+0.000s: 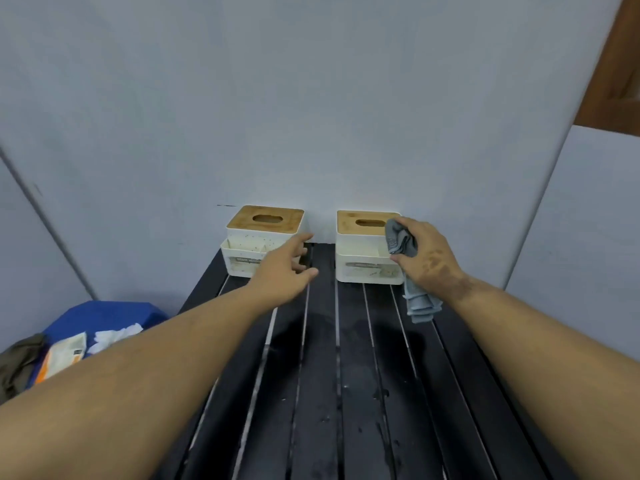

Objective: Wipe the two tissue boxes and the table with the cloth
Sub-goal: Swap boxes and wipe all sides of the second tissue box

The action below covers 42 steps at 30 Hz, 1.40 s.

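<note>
Two white tissue boxes with wooden lids stand at the far end of the black slatted table (322, 393), against the wall. The left box (258, 233) has my left hand (282, 268) reaching toward its right front corner, fingers spread and holding nothing. My right hand (424, 259) grips a grey-blue cloth (401, 242) at the right side of the right box (362, 252). The bunched top of the cloth covers the lid's right edge, and its tail hangs down below my palm onto the table.
A pale wall rises right behind the boxes, with panels on both sides. Left of the table and lower down lies a blue bin or bag (104, 320) with white paper, an orange-white packet (62, 355) and an olive cloth (17, 362). The table slats look wet.
</note>
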### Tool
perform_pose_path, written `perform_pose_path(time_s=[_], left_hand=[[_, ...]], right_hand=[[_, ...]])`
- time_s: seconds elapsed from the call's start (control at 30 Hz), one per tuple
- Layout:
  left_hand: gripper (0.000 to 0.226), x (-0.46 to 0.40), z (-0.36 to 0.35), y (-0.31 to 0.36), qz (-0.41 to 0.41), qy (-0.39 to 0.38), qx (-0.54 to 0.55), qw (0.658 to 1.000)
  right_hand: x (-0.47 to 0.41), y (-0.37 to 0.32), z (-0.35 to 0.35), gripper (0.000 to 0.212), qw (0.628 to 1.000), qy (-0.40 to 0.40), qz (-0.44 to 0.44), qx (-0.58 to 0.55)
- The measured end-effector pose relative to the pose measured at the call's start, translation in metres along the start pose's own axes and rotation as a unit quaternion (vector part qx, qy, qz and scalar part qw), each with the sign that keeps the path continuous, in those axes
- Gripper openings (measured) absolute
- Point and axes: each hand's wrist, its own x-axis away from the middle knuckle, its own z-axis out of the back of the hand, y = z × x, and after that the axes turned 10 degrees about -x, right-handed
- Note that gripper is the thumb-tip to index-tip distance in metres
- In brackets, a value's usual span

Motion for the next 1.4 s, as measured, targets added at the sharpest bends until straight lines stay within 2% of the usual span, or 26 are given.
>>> perform_pose_path(time_s=[0.13,0.23,0.37,0.47,0.53,0.6,0.67,0.73,0.9,1.1,1.4], left_hand=[[0.046,0.023,0.047,-0.052,0.039,0.085,-0.018,0.995],[0.042,0.027,0.078,-0.083,0.061,0.131,-0.038,0.989],[0.057,0.014,0.1,-0.112,0.084,0.115,-0.073,0.987],[0.068,-0.005,0.102,-0.124,0.091,0.085,-0.062,0.99],[0.075,-0.019,0.099,-0.128,0.078,0.062,-0.055,0.994],[0.079,-0.03,0.096,-0.129,0.068,0.03,-0.023,0.997],[0.078,-0.039,0.089,-0.133,0.069,0.005,0.01,0.998],[0.075,-0.045,0.082,-0.14,0.066,0.013,0.016,0.998],[0.068,-0.045,0.071,-0.147,0.061,0.046,0.034,0.996],[0.063,-0.022,0.066,-0.132,0.077,0.078,0.071,0.992],[0.063,0.085,0.075,-0.052,0.067,0.09,0.098,0.989]], right_hand=[[0.003,-0.038,-0.032,0.057,0.998,-0.024,0.047,-0.044],[-0.006,-0.059,-0.067,0.059,0.995,-0.033,0.072,-0.053],[-0.022,-0.073,-0.12,0.058,0.996,-0.056,0.058,-0.046],[-0.036,-0.078,-0.154,0.049,0.996,-0.025,0.069,-0.04],[-0.044,-0.08,-0.17,0.05,0.999,-0.001,0.043,-0.031],[-0.049,-0.077,-0.182,0.061,0.999,-0.002,0.021,-0.038],[-0.05,-0.071,-0.191,0.082,0.998,-0.016,0.007,-0.054],[-0.051,-0.062,-0.197,0.099,0.998,-0.012,-0.004,-0.069],[-0.054,-0.053,-0.203,0.101,0.995,0.002,-0.01,-0.103],[-0.036,-0.063,-0.191,0.099,0.993,-0.018,0.008,-0.113],[0.052,-0.099,-0.11,0.096,0.99,-0.044,0.003,-0.13]])
